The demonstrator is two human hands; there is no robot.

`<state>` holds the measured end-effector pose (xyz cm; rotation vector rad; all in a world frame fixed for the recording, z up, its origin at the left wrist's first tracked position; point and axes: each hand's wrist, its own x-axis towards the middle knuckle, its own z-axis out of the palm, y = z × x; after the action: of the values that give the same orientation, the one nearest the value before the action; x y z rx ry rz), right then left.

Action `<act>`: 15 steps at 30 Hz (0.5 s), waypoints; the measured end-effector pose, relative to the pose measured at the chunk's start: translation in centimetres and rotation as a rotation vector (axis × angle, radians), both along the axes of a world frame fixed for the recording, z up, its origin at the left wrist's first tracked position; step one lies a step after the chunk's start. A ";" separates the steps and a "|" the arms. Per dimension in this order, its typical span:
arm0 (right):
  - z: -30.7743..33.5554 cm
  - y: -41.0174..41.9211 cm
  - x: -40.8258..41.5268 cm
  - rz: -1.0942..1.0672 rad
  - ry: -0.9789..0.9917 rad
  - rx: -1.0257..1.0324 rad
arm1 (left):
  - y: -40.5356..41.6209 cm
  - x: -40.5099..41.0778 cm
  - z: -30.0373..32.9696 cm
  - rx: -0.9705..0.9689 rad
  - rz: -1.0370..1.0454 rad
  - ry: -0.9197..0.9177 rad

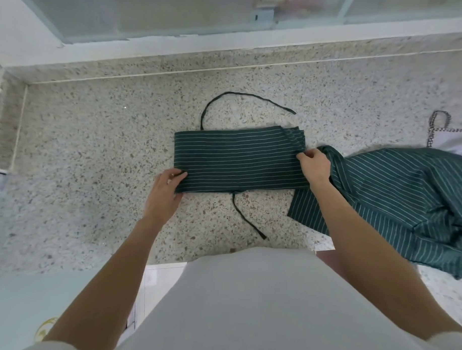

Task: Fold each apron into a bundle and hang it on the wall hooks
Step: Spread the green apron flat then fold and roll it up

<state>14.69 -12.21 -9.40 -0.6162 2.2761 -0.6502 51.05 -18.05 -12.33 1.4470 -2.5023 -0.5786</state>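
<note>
a: what's the surface like?
b: a speckled stone counter (92,143) with a raised lip at the back, under a frosted window (166,12) in a white frame.

a: and the apron?
b: the folded apron (237,161), dark green with thin pale stripes, lies flat mid-counter as a long band. its long axis runs left to right, stripes along it. one tie (237,101) loops off the far edge, another tie (245,216) trails off the near edge.

a: the hands?
b: left hand (165,193) pinches the band's near left corner. right hand (314,166) grips its right end, fingers curled.

a: anything else?
b: a second striped apron (408,194) lies rumpled to the right, touching the band's right end.
</note>
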 end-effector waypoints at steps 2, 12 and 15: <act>0.1 0.2 -0.2 0.045 0.063 0.045 | -0.5 0.0 0.0 0.015 -0.035 0.011; 1.1 -1.3 0.7 0.317 0.381 0.070 | -2.1 2.4 1.3 -0.059 -0.053 0.070; -0.5 -0.3 1.3 0.329 0.458 0.101 | -1.7 2.8 0.4 -0.055 -0.090 -0.030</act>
<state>15.96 -12.55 -9.87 -1.1532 2.5134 -0.2468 53.84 -19.72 -11.90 1.3400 -2.5961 -0.5018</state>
